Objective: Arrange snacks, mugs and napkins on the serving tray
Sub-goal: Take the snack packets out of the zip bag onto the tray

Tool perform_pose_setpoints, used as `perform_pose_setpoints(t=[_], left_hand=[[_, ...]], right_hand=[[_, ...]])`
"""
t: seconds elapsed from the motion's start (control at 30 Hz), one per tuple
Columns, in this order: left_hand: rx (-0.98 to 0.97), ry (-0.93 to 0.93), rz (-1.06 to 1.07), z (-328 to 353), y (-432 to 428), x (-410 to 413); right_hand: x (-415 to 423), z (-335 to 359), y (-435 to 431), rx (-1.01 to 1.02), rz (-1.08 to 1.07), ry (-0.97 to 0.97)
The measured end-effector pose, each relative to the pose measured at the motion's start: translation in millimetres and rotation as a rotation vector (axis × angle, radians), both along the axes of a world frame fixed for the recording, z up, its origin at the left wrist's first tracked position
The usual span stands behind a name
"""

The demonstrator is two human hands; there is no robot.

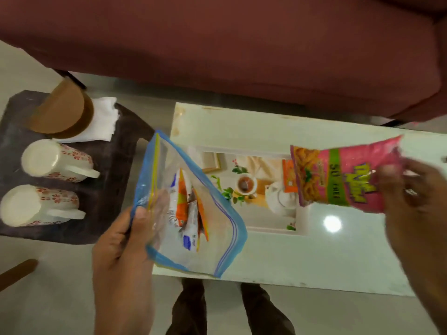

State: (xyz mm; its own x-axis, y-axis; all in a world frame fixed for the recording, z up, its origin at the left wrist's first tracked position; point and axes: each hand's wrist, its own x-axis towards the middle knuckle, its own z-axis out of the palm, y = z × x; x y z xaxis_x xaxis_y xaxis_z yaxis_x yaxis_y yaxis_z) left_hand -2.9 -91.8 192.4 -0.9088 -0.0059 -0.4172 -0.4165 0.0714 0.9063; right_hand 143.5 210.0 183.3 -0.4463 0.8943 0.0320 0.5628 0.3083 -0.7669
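Note:
My left hand (123,252) grips the open mouth of a clear zip bag (191,213) with blue edges; several small snack packets lie inside it. My right hand (416,204) pinches the top of a pink snack packet (338,175) and holds it above the white serving tray (314,252), which has a tea picture printed in its middle. Two white floral mugs (55,160) (36,206) lie on their sides on a dark stool (113,189) to the left. White napkins (101,119) sit at the stool's back under a brown round container (63,112).
A maroon sofa (217,44) fills the top of the view behind the tray. My feet (225,308) stand on the pale floor just below the tray's near edge. A brown wooden piece (17,272) pokes in at the lower left.

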Motion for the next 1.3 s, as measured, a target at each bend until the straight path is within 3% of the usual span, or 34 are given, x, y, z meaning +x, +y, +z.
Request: perform_pose_setpoints(t=[0.13, 0.27, 0.53, 1.0, 1.1, 1.2, 1.3], left_hand=[[-0.039, -0.009, -0.054, -4, 0, 2], [-0.090, -0.006, -0.101, -7, 1, 7], [-0.051, -0.021, -0.113, -17, 4, 19], [0.001, -0.082, -0.034, -15, 15, 24], [0.072, -0.061, -0.012, -9, 19, 26], [0.110, -0.066, 0.019, -6, 19, 26], [0.172, -0.080, 0.044, -5, 21, 26]], right_hand=[[31, -53, -10, -0.071, -0.092, -0.168], [45, -94, -15, -0.238, -0.125, -0.208], [49, -138, -11, -0.362, -0.171, -0.198], [55, -154, -6, -0.421, -0.196, -0.342], [58, -140, -5, -0.312, -0.160, -0.467], [46, -100, -12, -0.133, -0.153, -0.340], [13, -34, -39, -0.125, -0.047, -0.076]])
